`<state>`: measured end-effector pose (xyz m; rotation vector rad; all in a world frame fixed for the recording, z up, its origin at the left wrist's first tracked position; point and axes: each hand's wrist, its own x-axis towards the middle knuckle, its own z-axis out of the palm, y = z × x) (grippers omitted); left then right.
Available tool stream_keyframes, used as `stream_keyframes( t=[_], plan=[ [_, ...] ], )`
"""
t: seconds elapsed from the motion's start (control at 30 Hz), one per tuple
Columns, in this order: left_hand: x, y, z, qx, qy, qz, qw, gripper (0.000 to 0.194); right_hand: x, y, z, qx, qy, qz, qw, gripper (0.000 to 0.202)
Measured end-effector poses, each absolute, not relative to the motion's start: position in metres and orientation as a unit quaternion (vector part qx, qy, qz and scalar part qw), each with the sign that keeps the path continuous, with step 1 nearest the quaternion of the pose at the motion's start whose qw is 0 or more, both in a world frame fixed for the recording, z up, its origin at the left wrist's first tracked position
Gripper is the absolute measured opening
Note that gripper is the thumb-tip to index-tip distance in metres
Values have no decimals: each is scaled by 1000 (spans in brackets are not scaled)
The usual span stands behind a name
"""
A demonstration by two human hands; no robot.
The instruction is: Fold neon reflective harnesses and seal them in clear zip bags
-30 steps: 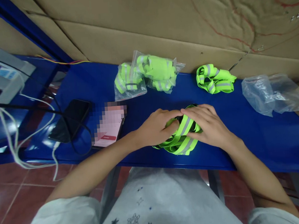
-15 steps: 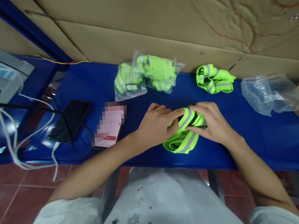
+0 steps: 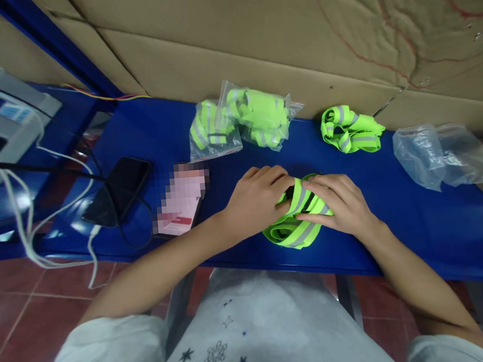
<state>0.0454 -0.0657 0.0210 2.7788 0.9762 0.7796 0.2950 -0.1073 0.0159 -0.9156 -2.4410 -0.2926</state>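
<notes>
A neon yellow-green strap with grey reflective bands lies in loose coils near the front edge of the blue table. My left hand grips its upper coils from the left, fingers curled round the band. From the right, my right hand pinches the same strap, fingers above and thumb below. Part of the strap is hidden under my fingers. Behind my hands sits another bundled green strap, out of any bag.
Bagged green straps lie at the back, another bag beside them. Clear plastic bags are at the right. A lit phone, a dark phone and white cables are at the left. Cardboard stands behind.
My right hand has shifted slightly left and down over the strap, its fingers reaching further across. The upper coils look more spread. The whole view has shifted slightly.
</notes>
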Motion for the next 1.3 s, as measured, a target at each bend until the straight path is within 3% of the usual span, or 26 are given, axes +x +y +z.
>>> stream_keyframes(
  t=[0.43, 0.63, 0.77, 0.9, 1.03, 1.2, 1.3],
  plan=[
    [51, -75, 11, 940, 269, 208, -22, 15, 287, -107, 10, -290, -915, -126, 251, 58],
    [49, -73, 10, 935, 240, 256, -58, 15, 281, -107, 12, -340, -914, -71, 209, 70],
    [50, -74, 9, 934, 227, 264, -79, 20, 283, -107, 9, -326, -916, -14, 232, 84],
    [51, -74, 10, 940, 219, 247, -89, 14, 284, -105, 5, -324, -916, -25, 235, 83],
    [48, -70, 16, 942, 227, 232, -92, 15, 285, -103, 6, -339, -914, -23, 223, 72],
    [42, -62, 20, 937, 285, 189, -68, 18, 294, -99, 8, -373, -905, -35, 201, 39],
    [41, -60, 21, 941, 281, 174, -72, 17, 295, -99, 6, -378, -906, -22, 191, 31]
  ],
)
